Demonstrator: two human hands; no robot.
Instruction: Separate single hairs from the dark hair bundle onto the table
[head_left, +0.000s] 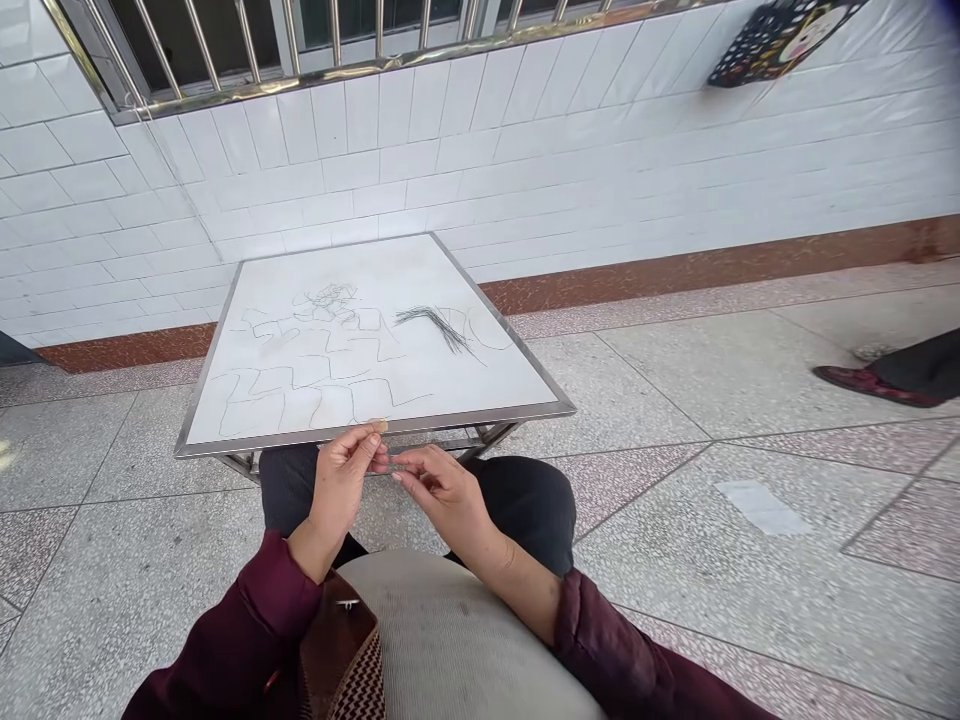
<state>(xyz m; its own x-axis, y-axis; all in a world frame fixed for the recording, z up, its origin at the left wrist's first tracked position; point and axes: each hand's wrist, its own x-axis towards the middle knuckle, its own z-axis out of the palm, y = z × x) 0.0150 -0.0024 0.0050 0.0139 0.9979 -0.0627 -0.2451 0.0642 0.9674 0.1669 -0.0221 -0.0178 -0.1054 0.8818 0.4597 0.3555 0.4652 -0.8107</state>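
Note:
In front of my knees, both hands meet over the near edge of a white-topped table (pixel 480 380) with a metal rim. My left hand (pixel 341 480) is pinched closed, with a small yellowish spot at its fingertips; what it grips is too small to make out. Close beside it, my right hand (pixel 450 490) also has thumb and fingers drawn together, and anything between them is hidden. On the tabletop lie a bundle of dark, bent strands (pixel 439 322), a loose tangle of thin strands (pixel 330 298) and several fine, step-shaped strands (pixel 322 385).
A white tiled wall (pixel 390 160) with a barred window (pixel 300 40) stands behind the table. A patterned dark bag (pixel 780 40) is at upper right. White paper (pixel 763 507) lies on the speckled floor. Another person's shoe (pixel 877 385) shows at right.

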